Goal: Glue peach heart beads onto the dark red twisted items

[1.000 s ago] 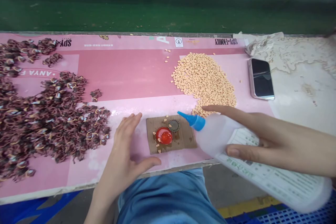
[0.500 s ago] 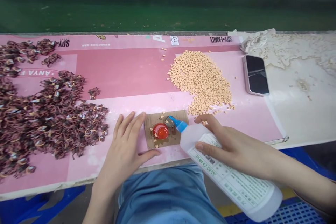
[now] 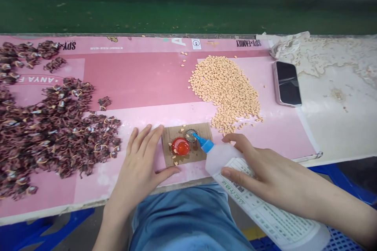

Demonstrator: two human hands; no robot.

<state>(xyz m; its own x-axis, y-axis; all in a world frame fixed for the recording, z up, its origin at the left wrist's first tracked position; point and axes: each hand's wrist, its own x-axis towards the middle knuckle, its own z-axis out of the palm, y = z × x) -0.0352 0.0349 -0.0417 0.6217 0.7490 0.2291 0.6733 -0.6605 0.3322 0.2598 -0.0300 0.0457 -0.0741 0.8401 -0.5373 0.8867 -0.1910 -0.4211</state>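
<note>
My right hand (image 3: pixel 265 172) holds the glue bottle (image 3: pixel 265 219) in a closed grip. The blue nozzle (image 3: pixel 204 144), just ahead of the grip, touches the toothed metal cap (image 3: pixel 191 135) on the cardboard square (image 3: pixel 169 137). My left hand (image 3: pixel 138 172) lies open, left of that. Squeezing too hard, I judge, could flood glue onto the red dome (image 3: pixel 180 146).

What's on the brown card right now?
A red cap, a ridged metal cap at the bottle's blue nozzle, and tan bits. The nozzle covers part of the metal cap.
</note>
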